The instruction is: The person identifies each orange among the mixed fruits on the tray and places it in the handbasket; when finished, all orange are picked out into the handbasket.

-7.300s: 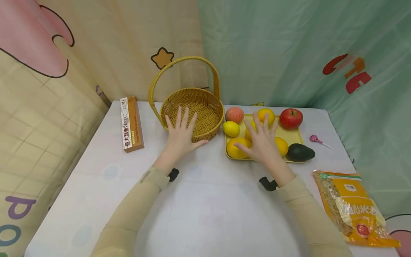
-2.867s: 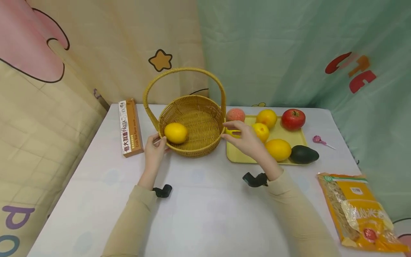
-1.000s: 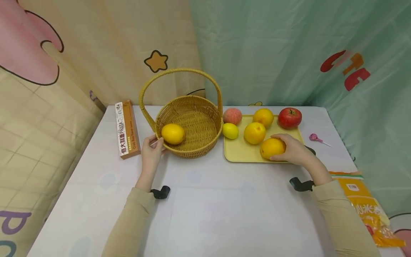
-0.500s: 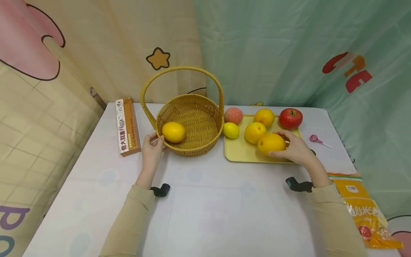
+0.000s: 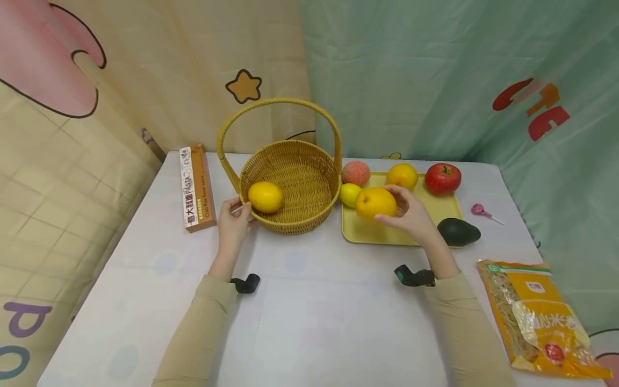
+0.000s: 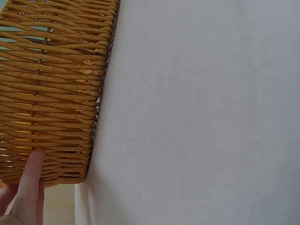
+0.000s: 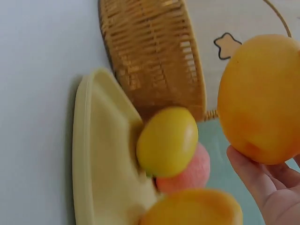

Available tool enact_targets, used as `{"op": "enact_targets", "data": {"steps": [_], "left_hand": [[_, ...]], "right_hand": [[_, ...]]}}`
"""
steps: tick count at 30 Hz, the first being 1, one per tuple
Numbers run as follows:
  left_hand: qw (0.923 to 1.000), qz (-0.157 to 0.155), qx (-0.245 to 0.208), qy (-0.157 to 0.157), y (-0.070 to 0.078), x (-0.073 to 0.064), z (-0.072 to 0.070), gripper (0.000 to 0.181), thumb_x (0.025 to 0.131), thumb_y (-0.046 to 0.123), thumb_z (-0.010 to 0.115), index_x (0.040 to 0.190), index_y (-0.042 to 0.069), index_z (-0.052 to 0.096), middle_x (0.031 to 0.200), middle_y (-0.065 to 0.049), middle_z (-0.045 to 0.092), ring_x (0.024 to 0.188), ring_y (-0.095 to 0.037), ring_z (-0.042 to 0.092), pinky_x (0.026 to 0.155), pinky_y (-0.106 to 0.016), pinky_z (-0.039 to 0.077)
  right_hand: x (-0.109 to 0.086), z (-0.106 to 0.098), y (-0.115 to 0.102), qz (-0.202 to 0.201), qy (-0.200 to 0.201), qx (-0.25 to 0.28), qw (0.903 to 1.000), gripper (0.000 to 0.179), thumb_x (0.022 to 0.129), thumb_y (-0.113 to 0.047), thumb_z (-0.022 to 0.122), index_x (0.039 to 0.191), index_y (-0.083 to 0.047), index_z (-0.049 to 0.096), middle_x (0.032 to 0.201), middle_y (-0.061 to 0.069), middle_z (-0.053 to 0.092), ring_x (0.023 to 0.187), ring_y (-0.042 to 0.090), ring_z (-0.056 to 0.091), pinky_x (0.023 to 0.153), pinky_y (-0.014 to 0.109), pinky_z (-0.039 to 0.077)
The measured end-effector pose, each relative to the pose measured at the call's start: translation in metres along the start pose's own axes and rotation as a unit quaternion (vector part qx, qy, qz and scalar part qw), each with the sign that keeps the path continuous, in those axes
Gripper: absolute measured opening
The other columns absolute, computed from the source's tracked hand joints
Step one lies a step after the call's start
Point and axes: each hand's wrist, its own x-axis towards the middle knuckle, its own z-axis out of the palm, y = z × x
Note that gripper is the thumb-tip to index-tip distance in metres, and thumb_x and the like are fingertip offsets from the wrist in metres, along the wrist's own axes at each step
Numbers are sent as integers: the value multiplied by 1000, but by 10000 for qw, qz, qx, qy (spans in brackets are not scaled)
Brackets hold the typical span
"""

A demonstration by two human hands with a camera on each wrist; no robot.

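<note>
My left hand (image 5: 233, 223) grips the near left rim of the wicker basket (image 5: 309, 221), thumb at the rim and a finger against the woven side (image 6: 51, 103). Inside the basket, by that hand, lies an oval yellow fruit (image 5: 265, 197). My right hand (image 5: 411, 215) holds another oval fruit (image 5: 374, 203), yellow-orange and mango-like, above the yellow tray (image 5: 358, 236). It hides one round yellow fruit in the head view; that fruit (image 7: 192, 210) shows in the right wrist view. A lemon (image 5: 350, 194) and a pink peach-like fruit (image 5: 355, 173) sit at the tray's left side.
Another yellow fruit (image 5: 402, 176) and a red apple-like fruit (image 5: 442, 179) are at the tray's back. A dark green avocado (image 5: 458, 232) lies at its front right corner. Beyond are a lollipop (image 5: 479, 210) and a noodle bag (image 5: 541, 320). A pasta box (image 5: 197, 188) lies left.
Earlier, one oval fruit went from tray to basket while my left hand took the rim. Since then my right hand has lifted a second from the tray's front and carried it left.
</note>
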Motion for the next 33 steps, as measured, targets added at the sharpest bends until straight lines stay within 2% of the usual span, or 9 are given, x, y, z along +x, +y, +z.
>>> {"op": "enact_targets", "data": {"steps": [3,7,11,15,18,22,25,29,33], "left_hand": [[10000,-5,-3,24,1,1,0,47,101,20,55,141,1,41,142,-17,50,121,-29,60,87,-32,62],[10000,-17,26,60,1,0,-1,46,101,20,55,140,1,41,142,-16,50,121,-29,60,87,-33,62],[9999,-3,44,134,0,0,-1,44,101,19,55,139,2,42,141,-16,50,119,-28,61,87,-34,63],[9999,16,1,141,-1,-2,1,44,100,19,56,139,1,43,140,-17,51,118,-29,61,86,-34,63],[10000,22,11,82,-1,-3,5,44,100,18,56,139,0,43,139,-17,52,118,-29,61,85,-34,63],[10000,6,52,73,0,-5,8,44,100,18,56,139,1,44,138,-17,52,117,-29,61,85,-35,63],[9999,26,62,151,1,-6,7,43,100,18,56,138,1,44,137,-17,52,116,-28,62,85,-35,63],[9996,134,75,247,-1,-4,5,42,100,18,55,137,1,45,137,-17,53,114,-28,62,81,-33,64],[9996,176,124,201,-2,-4,6,43,100,19,55,137,0,44,139,-17,51,116,-29,61,79,-30,64]], "right_hand": [[12,18,-7,-129,30,271,9995,71,87,-18,76,145,-5,38,148,14,41,137,31,39,122,51,32],[31,49,-23,-290,37,663,9974,70,86,-19,76,144,-6,39,148,14,42,137,30,42,118,49,40],[50,80,-38,-416,120,726,9964,70,85,-25,78,142,-8,42,144,12,46,132,29,47,114,47,44],[64,106,-47,-318,158,-30,9994,76,80,-40,80,141,-13,44,141,8,51,124,27,52,109,44,48],[71,121,-50,-265,136,-920,9953,81,77,-49,80,141,-13,46,139,9,54,118,27,55,102,44,52],[75,135,-50,-452,-8,-1953,9797,81,76,-54,78,138,-11,49,134,10,59,113,29,58,97,45,53],[78,142,-51,-631,-149,-2477,9667,79,77,-55,77,136,-10,50,130,10,62,109,29,61,95,43,55],[81,147,-54,-721,-275,-2925,9532,78,79,-55,76,136,-9,51,126,11,65,107,30,64,94,43,56],[82,148,-54,-684,-419,-3222,9433,79,78,-56,77,136,-10,52,124,12,66,106,31,65,89,44,57]]}}
